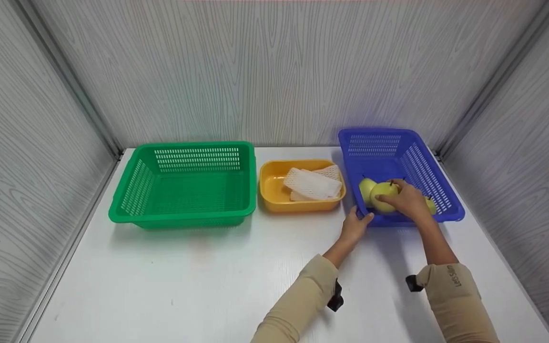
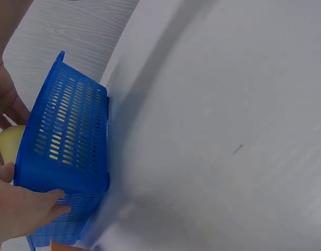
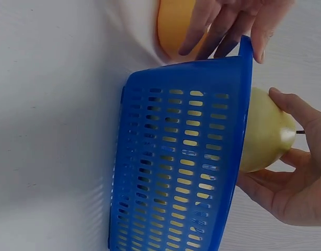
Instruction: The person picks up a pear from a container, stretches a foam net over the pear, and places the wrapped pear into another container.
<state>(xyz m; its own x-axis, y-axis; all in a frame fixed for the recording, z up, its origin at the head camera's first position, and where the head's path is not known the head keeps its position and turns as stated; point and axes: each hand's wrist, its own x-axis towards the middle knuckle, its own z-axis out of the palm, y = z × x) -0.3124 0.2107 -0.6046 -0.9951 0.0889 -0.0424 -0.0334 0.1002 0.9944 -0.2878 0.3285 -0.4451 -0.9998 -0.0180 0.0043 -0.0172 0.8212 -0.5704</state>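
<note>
At the right stands a blue plastic basket with slotted walls and several yellow-green pears in it. My right hand holds one pear near the front left corner, thumb and fingers spread around its sides; its dark stem shows in the right wrist view. Another pear lies beside it, and part of a further pear shows right of the hand. With my left hand I grip the basket's rim at that corner. The thumb is over the rim and the fingers are outside the wall.
Left of the blue basket is a yellow-orange basin holding white foam mesh sleeves. A larger green basket stands further left. White table surface stretches in front, and grey wood-grain panels enclose the back and sides.
</note>
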